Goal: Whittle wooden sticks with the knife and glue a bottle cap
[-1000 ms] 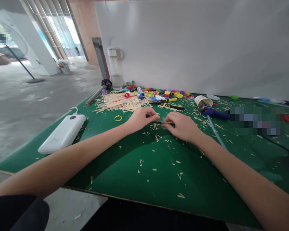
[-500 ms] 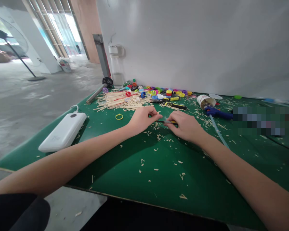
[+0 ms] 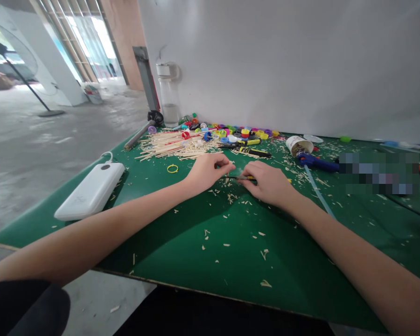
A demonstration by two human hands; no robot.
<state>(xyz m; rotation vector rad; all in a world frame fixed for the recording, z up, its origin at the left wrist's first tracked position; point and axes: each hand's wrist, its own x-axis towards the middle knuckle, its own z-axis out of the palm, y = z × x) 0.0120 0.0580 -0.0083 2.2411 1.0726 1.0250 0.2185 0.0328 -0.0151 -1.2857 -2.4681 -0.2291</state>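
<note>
My left hand (image 3: 210, 171) is closed in a pinch above the table, thumb against fingertips. A small pale piece of wood shows at those fingertips, mostly hidden. Close to its right, my right hand (image 3: 266, 181) is wrapped round a yellow-and-black craft knife (image 3: 251, 178). The dark blade points left and lies just under my left fingertips; whether it touches the wood I cannot tell. Wood shavings (image 3: 232, 198) lie scattered on the green tabletop (image 3: 192, 247) below both hands.
Thin wooden sticks (image 3: 168, 143) are heaped behind my left hand, with coloured bottle caps (image 3: 227, 139) beyond. A yellow ring (image 3: 172, 168) and white power bank (image 3: 91, 191) lie left. To the right are a tipped paper cup (image 3: 298, 145) and blue glue gun (image 3: 318, 163).
Both hands keep almost the same place and grip. The knife's yellow rear end now shows behind my right hand. The whole view has shifted slightly.
</note>
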